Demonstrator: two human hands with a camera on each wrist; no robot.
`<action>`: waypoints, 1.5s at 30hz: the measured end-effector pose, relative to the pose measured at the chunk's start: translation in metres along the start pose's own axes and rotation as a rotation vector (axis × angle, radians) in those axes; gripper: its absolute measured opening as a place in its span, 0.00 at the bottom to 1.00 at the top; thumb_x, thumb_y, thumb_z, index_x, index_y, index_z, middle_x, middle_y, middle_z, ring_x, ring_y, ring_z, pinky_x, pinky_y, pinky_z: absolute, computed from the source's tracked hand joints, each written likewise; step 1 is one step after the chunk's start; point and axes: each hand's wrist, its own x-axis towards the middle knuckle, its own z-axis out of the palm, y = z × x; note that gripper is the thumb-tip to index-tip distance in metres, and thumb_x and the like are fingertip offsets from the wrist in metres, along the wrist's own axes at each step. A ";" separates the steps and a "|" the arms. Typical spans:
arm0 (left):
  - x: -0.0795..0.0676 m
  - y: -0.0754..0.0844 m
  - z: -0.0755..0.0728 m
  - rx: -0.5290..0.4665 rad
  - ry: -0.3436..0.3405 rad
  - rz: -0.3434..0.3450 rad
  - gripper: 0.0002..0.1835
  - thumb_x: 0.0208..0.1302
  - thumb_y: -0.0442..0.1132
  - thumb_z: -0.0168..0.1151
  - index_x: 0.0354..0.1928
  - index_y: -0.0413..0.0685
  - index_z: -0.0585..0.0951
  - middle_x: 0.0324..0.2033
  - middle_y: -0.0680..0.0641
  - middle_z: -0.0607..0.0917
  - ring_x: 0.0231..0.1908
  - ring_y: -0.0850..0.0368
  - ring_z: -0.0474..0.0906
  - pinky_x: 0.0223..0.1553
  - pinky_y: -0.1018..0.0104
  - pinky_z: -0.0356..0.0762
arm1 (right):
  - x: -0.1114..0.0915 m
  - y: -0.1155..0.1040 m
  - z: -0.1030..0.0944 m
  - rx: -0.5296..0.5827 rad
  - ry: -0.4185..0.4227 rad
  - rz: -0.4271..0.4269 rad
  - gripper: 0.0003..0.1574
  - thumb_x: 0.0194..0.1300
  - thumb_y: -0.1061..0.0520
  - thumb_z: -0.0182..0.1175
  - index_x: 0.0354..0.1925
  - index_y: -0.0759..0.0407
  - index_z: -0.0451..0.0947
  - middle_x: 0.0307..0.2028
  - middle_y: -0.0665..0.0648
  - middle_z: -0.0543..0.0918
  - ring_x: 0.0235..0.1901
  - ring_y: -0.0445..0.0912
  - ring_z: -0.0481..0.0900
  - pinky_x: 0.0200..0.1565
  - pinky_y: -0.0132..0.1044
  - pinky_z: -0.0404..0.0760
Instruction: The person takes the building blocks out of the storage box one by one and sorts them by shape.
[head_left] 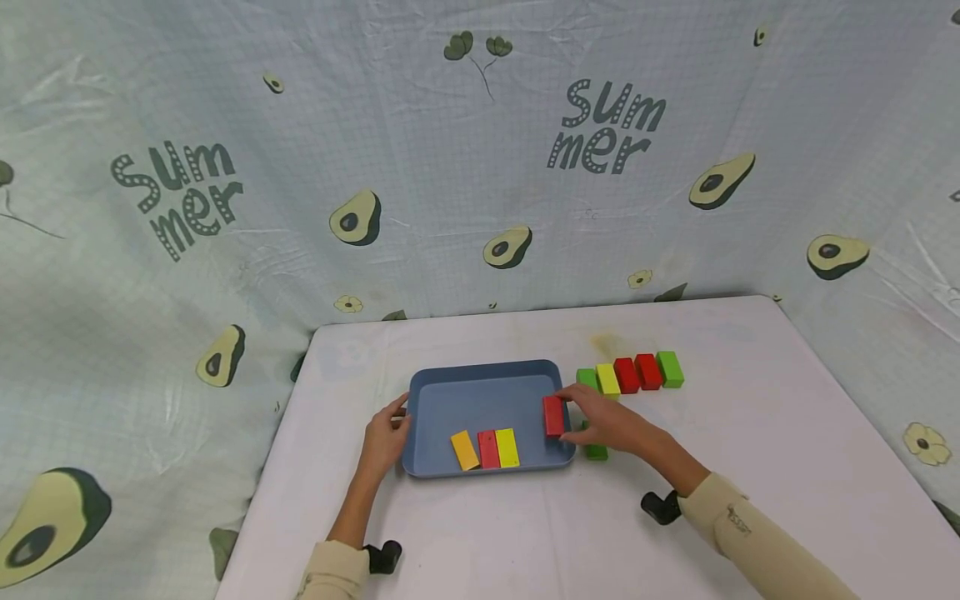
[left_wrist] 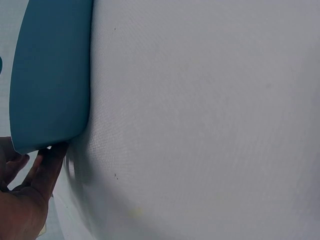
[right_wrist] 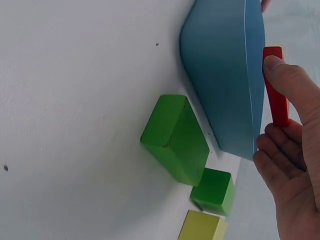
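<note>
My right hand (head_left: 611, 423) pinches a red block (head_left: 553, 416) by its two ends, over the right side of a blue-grey tray (head_left: 450, 400). In the right wrist view, the thumb presses one end of that block and fingertips meet the other. My left hand (head_left: 384, 437) touches the outside of the tray's left wall with its fingers. Inside the tray, near its front edge, lie an orange block (head_left: 465, 451), a red block (head_left: 488, 449) and a yellow block (head_left: 507, 447). The orange one is tilted; the red and yellow sit side by side.
Right of the tray a row holds a green block (head_left: 587, 379), a yellow block (head_left: 608, 380), two red blocks (head_left: 637, 373) and another green block (head_left: 671, 369). One more green block (right_wrist: 175, 137) stands close to the tray's right wall, partly behind my right hand in the head view.
</note>
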 end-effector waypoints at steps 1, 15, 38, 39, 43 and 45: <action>0.001 -0.001 0.000 0.004 -0.005 -0.013 0.23 0.65 0.30 0.53 0.63 0.39 0.71 0.43 0.36 0.79 0.41 0.43 0.80 0.37 0.57 0.77 | -0.001 0.001 -0.001 0.001 0.004 -0.004 0.41 0.52 0.50 0.71 0.62 0.57 0.67 0.54 0.55 0.72 0.54 0.51 0.71 0.47 0.43 0.77; 0.002 0.001 0.000 0.020 -0.007 -0.024 0.23 0.65 0.29 0.53 0.63 0.38 0.71 0.43 0.36 0.80 0.41 0.44 0.80 0.37 0.57 0.77 | -0.014 0.022 -0.013 -0.008 0.045 -0.014 0.42 0.52 0.51 0.72 0.61 0.61 0.67 0.52 0.55 0.74 0.52 0.51 0.73 0.46 0.43 0.77; -0.001 0.007 -0.002 0.022 -0.006 -0.036 0.23 0.65 0.29 0.53 0.63 0.37 0.70 0.44 0.36 0.79 0.41 0.44 0.79 0.38 0.55 0.77 | -0.037 0.057 -0.038 0.050 0.037 0.041 0.41 0.53 0.52 0.70 0.61 0.66 0.66 0.55 0.62 0.72 0.54 0.58 0.71 0.49 0.50 0.75; -0.001 0.007 -0.002 0.022 -0.005 -0.034 0.23 0.65 0.29 0.53 0.63 0.37 0.70 0.43 0.36 0.79 0.41 0.44 0.79 0.38 0.55 0.77 | -0.038 0.058 -0.039 0.052 0.032 0.049 0.41 0.54 0.52 0.70 0.61 0.66 0.66 0.55 0.62 0.72 0.54 0.58 0.71 0.49 0.50 0.75; 0.000 0.006 -0.002 0.023 -0.007 -0.031 0.23 0.65 0.29 0.53 0.63 0.37 0.70 0.44 0.35 0.79 0.42 0.43 0.79 0.39 0.55 0.77 | -0.041 0.062 -0.045 0.075 0.014 0.078 0.41 0.54 0.52 0.70 0.61 0.66 0.66 0.55 0.63 0.72 0.54 0.59 0.70 0.49 0.51 0.74; 0.000 0.004 -0.001 0.024 -0.007 -0.028 0.23 0.65 0.29 0.53 0.63 0.37 0.70 0.44 0.35 0.79 0.42 0.43 0.79 0.39 0.54 0.77 | -0.042 0.064 -0.046 0.080 0.009 0.088 0.41 0.54 0.52 0.70 0.61 0.66 0.65 0.55 0.63 0.72 0.55 0.60 0.70 0.50 0.51 0.74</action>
